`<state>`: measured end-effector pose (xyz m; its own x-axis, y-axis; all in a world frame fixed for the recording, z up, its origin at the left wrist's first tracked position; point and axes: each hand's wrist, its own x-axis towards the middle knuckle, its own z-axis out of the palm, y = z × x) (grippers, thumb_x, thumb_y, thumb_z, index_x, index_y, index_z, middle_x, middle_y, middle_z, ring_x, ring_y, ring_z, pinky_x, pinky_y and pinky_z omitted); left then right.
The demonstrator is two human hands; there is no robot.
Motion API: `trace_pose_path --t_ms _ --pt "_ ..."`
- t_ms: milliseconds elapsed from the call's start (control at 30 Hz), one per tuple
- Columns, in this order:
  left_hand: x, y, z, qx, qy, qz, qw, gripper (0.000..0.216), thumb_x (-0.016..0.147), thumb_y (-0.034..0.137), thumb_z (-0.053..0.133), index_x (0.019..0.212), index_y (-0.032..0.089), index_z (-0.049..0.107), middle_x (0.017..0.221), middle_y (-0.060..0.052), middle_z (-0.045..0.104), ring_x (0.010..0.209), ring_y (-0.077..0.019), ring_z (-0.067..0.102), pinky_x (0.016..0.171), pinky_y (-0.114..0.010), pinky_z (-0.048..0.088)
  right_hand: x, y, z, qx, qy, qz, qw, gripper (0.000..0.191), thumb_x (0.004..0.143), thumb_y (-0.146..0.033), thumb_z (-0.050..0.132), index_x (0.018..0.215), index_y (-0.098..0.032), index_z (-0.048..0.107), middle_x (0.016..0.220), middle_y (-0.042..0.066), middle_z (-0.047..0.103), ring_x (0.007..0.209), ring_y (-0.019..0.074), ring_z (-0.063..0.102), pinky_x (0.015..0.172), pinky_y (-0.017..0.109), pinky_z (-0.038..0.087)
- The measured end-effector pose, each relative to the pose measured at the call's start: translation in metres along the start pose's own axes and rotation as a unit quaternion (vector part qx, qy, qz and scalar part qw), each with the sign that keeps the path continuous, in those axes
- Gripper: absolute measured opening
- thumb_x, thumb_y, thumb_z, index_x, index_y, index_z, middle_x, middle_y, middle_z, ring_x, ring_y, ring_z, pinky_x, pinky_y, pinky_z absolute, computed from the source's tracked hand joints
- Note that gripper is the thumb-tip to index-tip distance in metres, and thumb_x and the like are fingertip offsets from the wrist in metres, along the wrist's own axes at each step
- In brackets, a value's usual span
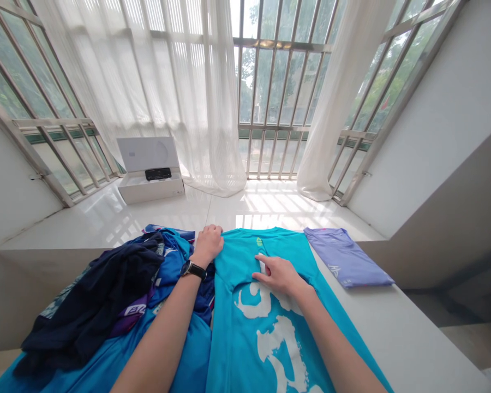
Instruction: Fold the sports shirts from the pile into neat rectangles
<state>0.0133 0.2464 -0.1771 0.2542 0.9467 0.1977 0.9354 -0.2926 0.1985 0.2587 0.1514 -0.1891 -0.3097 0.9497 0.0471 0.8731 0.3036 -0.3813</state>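
So the turquoise T-shirt (245, 333) lies flat right in front of the wearer, collar at the far end, long axis running from the window side back toward the body. The left hand (209, 244) is up at its far left shoulder, right on the edge, fingers bunched close together. Can't tell if they're actually pinching cloth. The right hand (281, 274) is the nearer one to the middle: it's over the upper chest area, just below the little green logo (259, 240), thumb and index spread with a gap between them. No idea if it's pressing or just hovering. The bulk of the shirt stretches from there toward the wearer.

Fabric looks thin, smooth and kinda sporty, with soft creases and a chunky white brushstroke print (284, 349). On the right there's a lavender shirt (347, 259) folded into a neat flat slab. On the left it's chaos: a matte dark navy garment (102, 295) slumped in loose wrinkles over a silkier blue garment (188, 355). Farther back, a rigid white box (153, 191) sits lid-up by the sheer, rippled curtain (180, 82).
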Motion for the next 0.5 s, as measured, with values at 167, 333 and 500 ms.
trace_pose_path --t_ms 167,333,500 --pt "-0.008 0.045 0.014 -0.049 -0.020 0.125 0.991 0.034 0.098 0.037 0.046 0.124 0.020 0.061 0.131 -0.011 0.061 0.125 -0.0248 0.053 0.108 -0.036 0.040 0.003 0.008 -0.004 0.043 0.072 -0.011 0.996 0.034 0.094 -0.049 0.053 0.113 -0.026 0.071 0.086 0.003 0.073 0.078 0.0192 0.066 0.071 0.028 0.045" --pt "-0.018 0.057 0.046 -0.036 -0.084 0.175 0.980 0.061 0.098 0.053 0.041 0.148 0.017 0.041 0.157 -0.015 0.037 0.147 -0.0331 0.028 0.119 -0.051 0.022 0.007 0.048 -0.007 0.035 0.212 0.037 0.976 0.030 0.095 -0.036 0.047 0.106 -0.024 0.072 0.104 0.007 0.073 0.103 0.0233 0.064 0.090 0.035 0.050" --pt "-0.020 0.052 0.054 -0.037 -0.093 0.171 0.980 0.069 0.098 0.061 0.035 0.154 0.020 0.032 0.162 -0.013 0.028 0.150 -0.0326 0.020 0.121 -0.054 0.014 0.014 0.072 0.006 0.004 0.187 0.018 0.982 0.037 0.095 -0.034 0.048 0.126 -0.024 0.065 0.134 0.008 0.064 0.128 0.0234 0.054 0.108 0.042 0.043"
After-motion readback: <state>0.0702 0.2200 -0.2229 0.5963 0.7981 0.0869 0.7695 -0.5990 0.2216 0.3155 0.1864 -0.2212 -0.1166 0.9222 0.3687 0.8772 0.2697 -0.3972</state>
